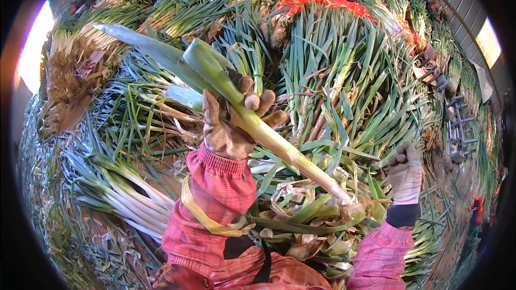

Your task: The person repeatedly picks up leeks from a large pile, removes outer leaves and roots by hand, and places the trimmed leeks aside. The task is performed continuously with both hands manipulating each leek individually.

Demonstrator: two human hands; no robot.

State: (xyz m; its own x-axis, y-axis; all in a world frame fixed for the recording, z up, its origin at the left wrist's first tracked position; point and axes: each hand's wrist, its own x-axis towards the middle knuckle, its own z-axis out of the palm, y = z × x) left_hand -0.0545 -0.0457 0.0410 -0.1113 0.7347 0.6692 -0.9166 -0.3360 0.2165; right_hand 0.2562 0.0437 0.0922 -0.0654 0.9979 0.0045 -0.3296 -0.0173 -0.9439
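My left hand (238,117), in a soiled work glove and a pink checked sleeve, grips a large green onion (290,151) around its upper stalk. Its leaves point up and left, and its root end points down and right over the peelings (318,205). Off to the right, my right hand (405,167), gloved too, is raised with its fingers curled. A green leaf lies close by its fingertips; whether the fingers pinch it I cannot tell. A strip of dry leaf (205,217) hangs across my left sleeve.
White-stalked onions (137,193) lie at the left. A thick heap of leafy green onions (338,68) stands ahead, with red plastic twine (326,0) on top. Onion bundles with roots (64,76) are stacked at the far left. A grey metal rack-like object (458,129) is at the right.
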